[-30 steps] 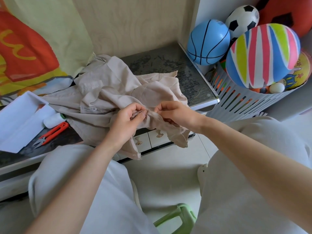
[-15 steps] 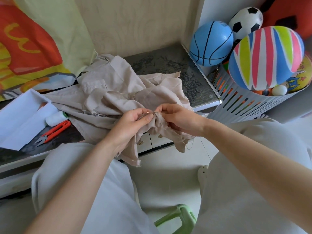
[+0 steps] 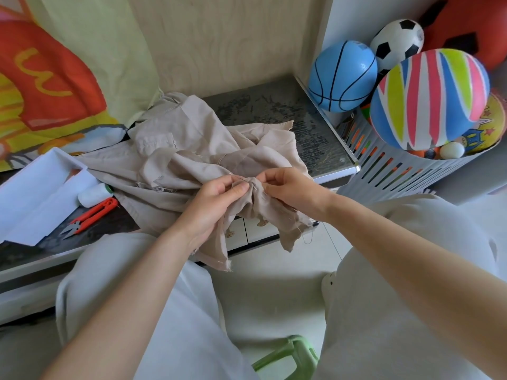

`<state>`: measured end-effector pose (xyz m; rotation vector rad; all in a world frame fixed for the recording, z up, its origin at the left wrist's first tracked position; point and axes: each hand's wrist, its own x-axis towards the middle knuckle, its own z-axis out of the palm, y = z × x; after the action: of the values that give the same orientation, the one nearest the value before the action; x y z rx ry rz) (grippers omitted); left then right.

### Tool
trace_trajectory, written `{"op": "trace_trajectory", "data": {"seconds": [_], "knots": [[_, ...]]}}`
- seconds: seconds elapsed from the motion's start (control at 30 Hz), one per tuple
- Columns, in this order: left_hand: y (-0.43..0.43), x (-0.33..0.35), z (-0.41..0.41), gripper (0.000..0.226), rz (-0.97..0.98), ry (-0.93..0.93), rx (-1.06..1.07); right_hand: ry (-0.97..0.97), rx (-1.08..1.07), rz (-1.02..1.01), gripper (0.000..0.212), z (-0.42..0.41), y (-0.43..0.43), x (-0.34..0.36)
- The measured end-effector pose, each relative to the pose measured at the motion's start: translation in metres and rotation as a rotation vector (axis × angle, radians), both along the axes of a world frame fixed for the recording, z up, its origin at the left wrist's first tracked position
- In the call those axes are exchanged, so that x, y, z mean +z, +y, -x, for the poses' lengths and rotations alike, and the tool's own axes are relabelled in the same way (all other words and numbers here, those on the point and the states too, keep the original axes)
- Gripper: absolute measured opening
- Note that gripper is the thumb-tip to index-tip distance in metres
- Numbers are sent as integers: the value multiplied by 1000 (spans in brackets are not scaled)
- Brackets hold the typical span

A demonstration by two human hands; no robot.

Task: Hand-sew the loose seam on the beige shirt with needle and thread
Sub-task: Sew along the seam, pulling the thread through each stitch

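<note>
Worktop (image 3: 274, 111): dark, glossy, scuffed; it carries the shirt and the sewing kit.
Printed cloth (image 3: 49, 78): hangs at the back left, red patch with a yellow squiggle, not readable as a word.
Beige shirt (image 3: 186, 165): crumpled on the worktop, its front edge pulled off the edge towards you, frayed hem hanging down.
Basket (image 3: 397, 176): white, slotted, right of the worktop, full of balls.
Striped ball (image 3: 430, 100): on top of the basket, no print.
Blue ball (image 3: 343, 76): basketball lines, small print near the top too blurred to read.
White tray (image 3: 35, 193): far left.
Left hand (image 3: 214, 204): your thumb and fingers pinch a bunched fold of the shirt.
Right hand (image 3: 293, 187): fingers curled, tips pinching the same fold, touching your left.
Orange snips (image 3: 93, 215): beside the tray.
White spool (image 3: 92, 194): just above the snips.
Needle (image 3: 241, 180): thin sliver at the fold; can't tell which hand holds it.
</note>
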<state>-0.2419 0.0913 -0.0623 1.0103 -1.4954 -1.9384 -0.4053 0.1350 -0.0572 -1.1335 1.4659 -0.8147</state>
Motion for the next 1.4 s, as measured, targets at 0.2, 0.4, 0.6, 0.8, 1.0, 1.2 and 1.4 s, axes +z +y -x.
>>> {"op": "trace_trajectory", "data": {"seconds": [0.2,0.4,0.6,0.8,1.0,1.2,1.4], "knots": [[-2,-6,0,15,73,48,15,-35,10,-27,22,0,0,-1],[-3,-3,-1,35,98,80,77,-97,49,-97,22,9,2,3],[-5,-1,-5,23,61,78,174,-40,-52,-115,28,35,6,15],[-9,-3,-12,21,47,44,202,161,-164,-124,25,52,11,25],[-11,-8,-15,20,70,-25,212,400,-335,-2,30,61,5,38],[-9,-10,-14,20,163,-70,182,886,-273,73,32,56,1,29],[-9,-10,-14,19,246,-124,147,930,-11,353,28,-3,2,33]]}}
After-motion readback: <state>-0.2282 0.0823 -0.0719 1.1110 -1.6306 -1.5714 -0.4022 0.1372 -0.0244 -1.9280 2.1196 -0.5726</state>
